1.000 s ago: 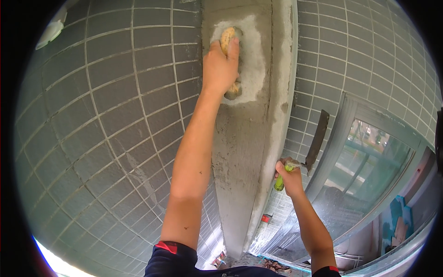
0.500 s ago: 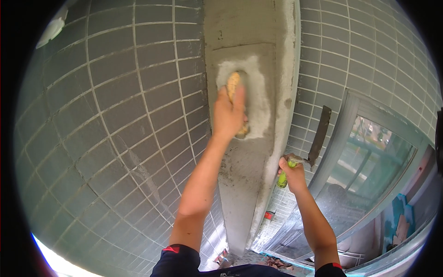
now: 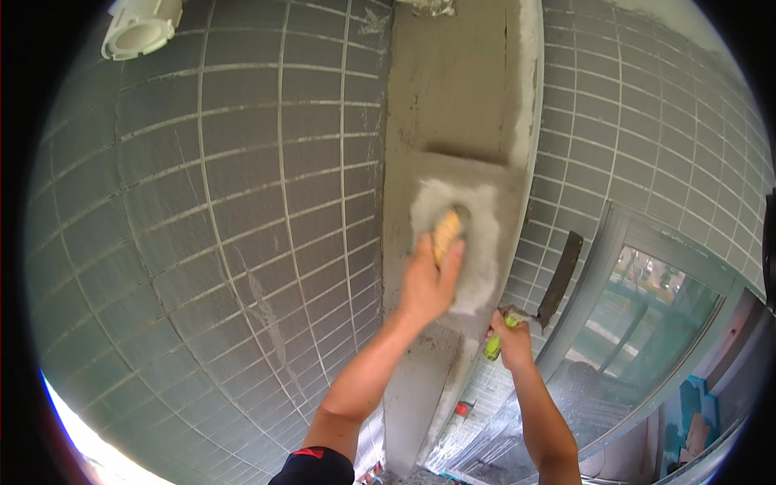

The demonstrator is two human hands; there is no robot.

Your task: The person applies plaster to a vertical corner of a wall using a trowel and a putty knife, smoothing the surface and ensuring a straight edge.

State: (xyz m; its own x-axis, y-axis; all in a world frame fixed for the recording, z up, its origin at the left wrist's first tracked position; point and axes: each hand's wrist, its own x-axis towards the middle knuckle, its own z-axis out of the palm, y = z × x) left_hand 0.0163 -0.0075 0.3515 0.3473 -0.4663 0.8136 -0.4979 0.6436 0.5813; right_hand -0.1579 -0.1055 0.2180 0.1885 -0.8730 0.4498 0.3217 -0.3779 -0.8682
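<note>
My left hand [image 3: 428, 283] is closed around the yellowish handle of a plastering float [image 3: 485, 212]. The float's broad rectangular plate lies against a strip of grey mortar [image 3: 444, 73] running up the wall, and its right side reaches the strip's right edge. Lower right, my right hand [image 3: 516, 343] grips a trowel [image 3: 560, 279] by its green handle. The long, dark, narrow blade points up in front of the tiles, with some mortar near its neck. Part of the float's handle is hidden behind my left fingers.
Grey tiled walls [image 3: 242, 186] with pale grout flank the strip on both sides. A white pipe end [image 3: 141, 28] sticks out at upper left. At right is a framed glass window [image 3: 647, 299]. A small red object [image 3: 463, 409] sits low beside the strip.
The float in my left hand has shifted rightward and somewhat down along the mortar strip. My view has tilted upward, showing more of the pipe end. My right hand still holds the trowel.
</note>
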